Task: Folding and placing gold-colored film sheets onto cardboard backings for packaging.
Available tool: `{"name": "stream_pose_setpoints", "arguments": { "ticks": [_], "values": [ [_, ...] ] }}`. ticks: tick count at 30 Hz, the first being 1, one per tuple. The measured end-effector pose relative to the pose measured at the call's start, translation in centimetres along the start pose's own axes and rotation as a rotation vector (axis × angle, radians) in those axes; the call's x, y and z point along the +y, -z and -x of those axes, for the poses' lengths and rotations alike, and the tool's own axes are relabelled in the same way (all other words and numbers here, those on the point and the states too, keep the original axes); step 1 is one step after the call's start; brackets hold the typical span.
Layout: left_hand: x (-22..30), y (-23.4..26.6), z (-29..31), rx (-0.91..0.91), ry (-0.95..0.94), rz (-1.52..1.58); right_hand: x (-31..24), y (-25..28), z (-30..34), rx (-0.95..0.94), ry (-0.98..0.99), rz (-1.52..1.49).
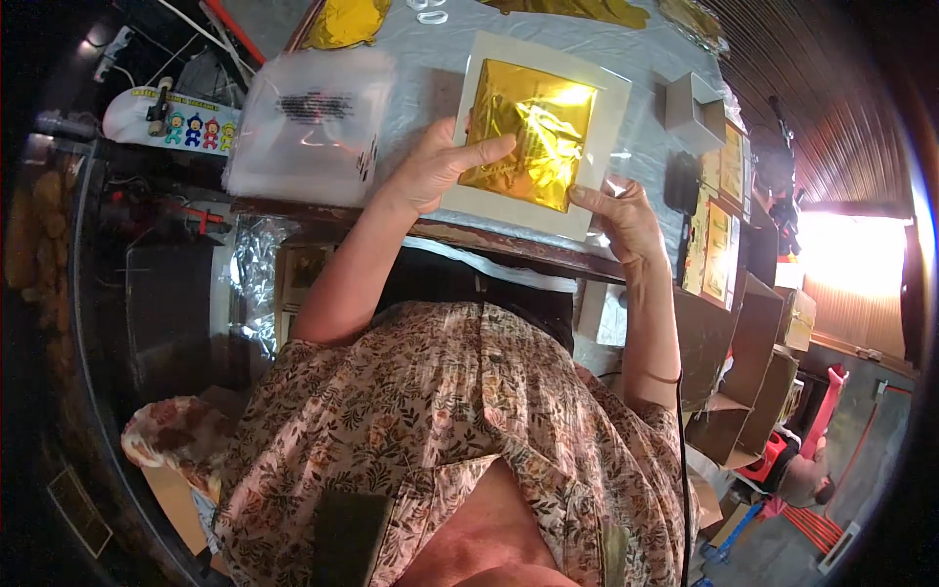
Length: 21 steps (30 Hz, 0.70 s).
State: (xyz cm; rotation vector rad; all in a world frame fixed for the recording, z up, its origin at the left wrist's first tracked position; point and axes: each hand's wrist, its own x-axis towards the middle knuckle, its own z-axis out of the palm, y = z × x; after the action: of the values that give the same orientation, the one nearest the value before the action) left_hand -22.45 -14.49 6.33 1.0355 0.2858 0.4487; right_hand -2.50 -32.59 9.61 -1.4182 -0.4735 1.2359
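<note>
A flat off-white square board (471, 93) is held up over the table's near edge. On its face lies a shiny gold foil sheet (533, 122), creased and a little smaller than the board. My left hand (430, 168) grips the board's left side, its thumb stretched over the foil and its fingers mostly hidden behind. At the lower right corner my right hand (628, 217) pinches the board, thumb at the foil's corner and fingers behind. To the left of the board lies a stack of transparent plastic bags (308, 127) with dark print.
A silvery sheet covers the table (421, 98). More gold foil (344, 22) and white rings (430, 17) lie at the far side. An open grey box (693, 112) and yellow printed boxes (719, 245) stand at right. Cardboard boxes (748, 372) are beside me; a skateboard (166, 122) is at left.
</note>
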Motion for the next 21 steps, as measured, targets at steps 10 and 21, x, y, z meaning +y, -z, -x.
{"name": "stream_pose_setpoints", "arguments": {
  "ticks": [10,21],
  "values": [
    [0.2,-1.2,1.5,-0.027,0.051,0.045,-0.8,0.7,-1.7,-0.014,0.136,-0.034],
    [-0.6,-1.6,1.3,0.122,-0.016,0.074,-0.1,0.8,-0.7,-0.109,0.068,0.091]
  ]
}}
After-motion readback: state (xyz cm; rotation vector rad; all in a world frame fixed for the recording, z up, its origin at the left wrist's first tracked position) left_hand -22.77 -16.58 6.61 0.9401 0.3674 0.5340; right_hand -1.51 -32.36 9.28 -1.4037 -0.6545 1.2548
